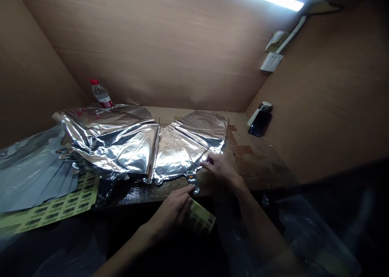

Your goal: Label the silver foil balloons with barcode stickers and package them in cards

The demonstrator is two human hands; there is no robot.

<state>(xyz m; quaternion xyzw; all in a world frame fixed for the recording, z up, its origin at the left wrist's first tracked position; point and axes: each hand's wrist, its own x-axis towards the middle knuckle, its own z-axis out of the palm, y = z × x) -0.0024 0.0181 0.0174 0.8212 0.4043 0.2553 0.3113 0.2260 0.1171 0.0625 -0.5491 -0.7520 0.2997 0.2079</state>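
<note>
So the two hands were apart from each other, both by the right-hand silver foil piece (190,141) in the middle of the view. Left hand (176,204) was down between 6 and 7 o'clock, fingers curled onto a small yellow sticker sheet (202,216) at 6, index fingertip right at the foil's narrow tab (192,182). That tab had a little label (190,173) with a barcode on it. Right hand (221,168) was around 5 o'clock, thumb and fingers bunched up at the foil's lower edge; can't tell if they were actually pinching it.

Another crinkly foil piece (115,143) lay at 9 o'clock, right alongside the first, with a red-capped bottle (103,96) up near 10. White papers (45,184) and a big yellow label sheet (65,206) were around 8. Dark phone (259,123) sat at 3, and a wall socket (272,61) at 2.
</note>
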